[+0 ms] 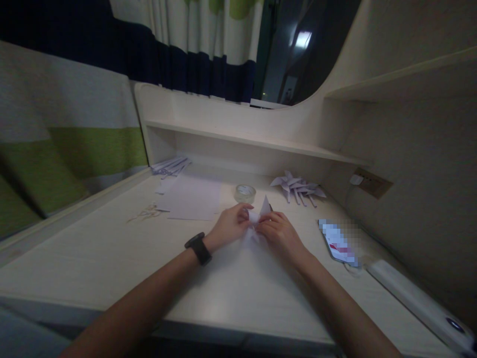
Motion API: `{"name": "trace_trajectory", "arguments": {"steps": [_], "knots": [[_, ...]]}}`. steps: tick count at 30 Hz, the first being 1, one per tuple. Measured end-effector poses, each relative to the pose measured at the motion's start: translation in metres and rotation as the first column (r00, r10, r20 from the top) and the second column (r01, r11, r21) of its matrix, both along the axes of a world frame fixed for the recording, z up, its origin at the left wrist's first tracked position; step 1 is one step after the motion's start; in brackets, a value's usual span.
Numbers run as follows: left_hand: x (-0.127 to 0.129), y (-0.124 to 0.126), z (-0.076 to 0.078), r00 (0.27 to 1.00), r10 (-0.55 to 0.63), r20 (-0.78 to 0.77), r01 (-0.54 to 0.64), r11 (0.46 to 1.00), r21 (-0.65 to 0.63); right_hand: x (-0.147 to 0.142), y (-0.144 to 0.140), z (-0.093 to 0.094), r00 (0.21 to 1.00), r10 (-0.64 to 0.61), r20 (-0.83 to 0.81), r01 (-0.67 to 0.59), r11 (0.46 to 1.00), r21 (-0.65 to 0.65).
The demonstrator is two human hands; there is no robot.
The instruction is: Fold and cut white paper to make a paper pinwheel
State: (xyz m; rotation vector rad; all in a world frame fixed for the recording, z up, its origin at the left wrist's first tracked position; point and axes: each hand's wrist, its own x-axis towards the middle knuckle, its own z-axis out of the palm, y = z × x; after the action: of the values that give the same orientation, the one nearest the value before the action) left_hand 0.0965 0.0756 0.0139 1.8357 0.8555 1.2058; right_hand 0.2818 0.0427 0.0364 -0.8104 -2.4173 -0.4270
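Note:
Between both hands, just above the desk, is a piece of white paper folded like a pinwheel (254,217), one pointed blade standing up at its right. My left hand (234,222) pinches its left side, with a dark watch (199,247) on that wrist. On the other side, the fingers of my right hand (278,229) are closed on the paper near its centre. A small dark object, mostly hidden, shows behind the right fingers. Just beyond the hands lies a roll of clear tape (245,193).
Several finished paper pinwheels (296,188) lie at the back right. White paper sheets (194,196), rolled paper sticks (170,166) and thin string-like strips (147,212) are at the left. A phone (339,242) and a long white lamp-like bar (413,298) line the right side, below a shelf (238,137).

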Motion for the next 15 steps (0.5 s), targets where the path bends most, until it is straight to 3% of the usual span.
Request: {"name": "trace_trajectory", "arguments": {"steps": [8, 15], "knots": [[0.0001, 0.0021, -0.0021, 0.997, 0.038, -0.064, -0.037, 0.999, 0.013, -0.0012, -0.0017, 0.0024, 1.000, 0.015, -0.016, -0.015, 1.000, -0.005], [0.0010, -0.0002, -0.0003, 0.999, 0.018, -0.028, -0.018, 1.000, -0.008, -0.0009, -0.0026, 0.0031, 1.000, 0.003, -0.025, -0.004, 1.000, -0.019]]}}
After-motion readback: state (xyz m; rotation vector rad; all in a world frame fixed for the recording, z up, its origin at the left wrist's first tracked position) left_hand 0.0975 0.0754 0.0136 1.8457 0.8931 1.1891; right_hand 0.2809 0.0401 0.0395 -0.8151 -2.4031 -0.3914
